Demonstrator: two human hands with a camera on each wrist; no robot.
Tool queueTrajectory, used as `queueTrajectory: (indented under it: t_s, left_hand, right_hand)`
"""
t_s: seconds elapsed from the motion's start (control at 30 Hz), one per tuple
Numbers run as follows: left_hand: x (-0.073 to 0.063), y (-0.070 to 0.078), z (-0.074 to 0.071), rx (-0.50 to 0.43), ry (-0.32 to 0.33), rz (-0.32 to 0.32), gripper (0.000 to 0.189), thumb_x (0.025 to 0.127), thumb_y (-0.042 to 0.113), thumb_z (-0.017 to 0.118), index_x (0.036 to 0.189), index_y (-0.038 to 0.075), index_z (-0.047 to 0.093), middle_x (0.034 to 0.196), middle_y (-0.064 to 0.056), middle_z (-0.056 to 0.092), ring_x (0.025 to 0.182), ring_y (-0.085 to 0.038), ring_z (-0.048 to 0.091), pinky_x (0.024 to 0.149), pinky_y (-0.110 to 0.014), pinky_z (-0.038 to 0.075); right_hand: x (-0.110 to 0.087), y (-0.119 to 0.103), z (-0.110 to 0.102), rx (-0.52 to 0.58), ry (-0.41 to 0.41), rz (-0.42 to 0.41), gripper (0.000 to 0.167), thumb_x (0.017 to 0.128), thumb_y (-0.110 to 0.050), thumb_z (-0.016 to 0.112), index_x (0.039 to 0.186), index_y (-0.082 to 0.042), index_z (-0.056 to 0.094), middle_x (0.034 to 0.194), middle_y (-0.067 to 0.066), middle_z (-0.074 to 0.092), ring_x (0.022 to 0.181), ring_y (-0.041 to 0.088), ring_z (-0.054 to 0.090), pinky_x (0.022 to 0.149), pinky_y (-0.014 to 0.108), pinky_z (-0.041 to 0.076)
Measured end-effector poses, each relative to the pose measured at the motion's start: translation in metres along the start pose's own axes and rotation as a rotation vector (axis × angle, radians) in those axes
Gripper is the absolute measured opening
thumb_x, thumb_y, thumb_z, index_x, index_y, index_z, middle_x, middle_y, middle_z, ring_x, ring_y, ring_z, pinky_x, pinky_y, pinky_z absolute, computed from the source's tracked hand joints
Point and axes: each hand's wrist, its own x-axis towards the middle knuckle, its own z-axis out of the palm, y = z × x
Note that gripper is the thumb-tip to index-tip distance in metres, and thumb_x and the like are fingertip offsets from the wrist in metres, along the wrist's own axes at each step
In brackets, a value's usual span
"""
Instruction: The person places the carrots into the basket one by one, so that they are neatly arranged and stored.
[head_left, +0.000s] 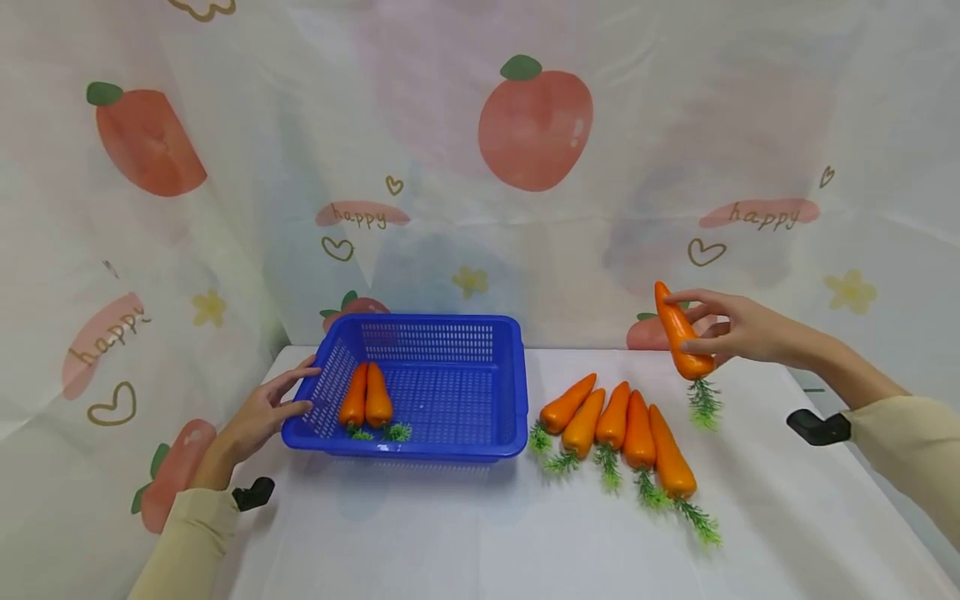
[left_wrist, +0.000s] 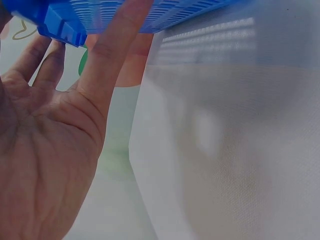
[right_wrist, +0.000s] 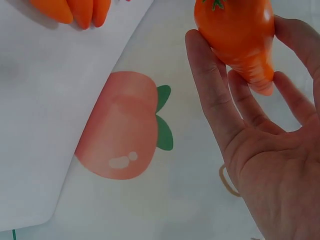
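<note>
My right hand holds an orange toy carrot above the table, its tip up and its green leaves hanging down. In the right wrist view, the thumb and fingers stand around this carrot. My left hand touches the left side of a blue plastic basket with fairly straight fingers. The left wrist view shows that hand by the basket's edge, palm bare. Inside the basket, at its left, lie two carrots side by side.
Several more carrots lie in a slanting row on the white table, right of the basket. A cloth printed with fruit and hearts hangs behind the table and along its left side.
</note>
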Motion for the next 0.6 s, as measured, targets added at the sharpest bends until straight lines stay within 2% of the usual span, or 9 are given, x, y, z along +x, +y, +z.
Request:
queueTrajectory:
  t_s: [0.23,0.6]
  left_hand:
    - [-0.003,0.004,0.001,-0.010,0.006,-0.001,0.059,0.102,0.014,0.063,0.156,0.010,0.041,0.173,-0.004,0.007,0.151,-0.053,0.012,0.091,-0.038,0.059]
    - [-0.002,0.004,0.002,-0.017,0.010,0.001,0.059,0.101,0.013,0.064,0.155,0.008,0.041,0.173,-0.004,0.008,0.152,-0.052,0.012,0.090,-0.038,0.060]
  right_hand:
    - [0.009,-0.008,0.003,-0.009,-0.018,-0.014,0.069,0.096,-0.014,0.073,0.155,-0.013,0.038,0.133,0.025,0.056,0.094,0.026,0.069,0.072,0.040,0.063]
    - [0.038,-0.034,0.016,-0.010,-0.076,-0.029,0.074,0.094,-0.026,0.077,0.156,-0.017,0.038,0.139,0.024,0.051,0.108,0.033,0.068,0.079,0.040,0.062]
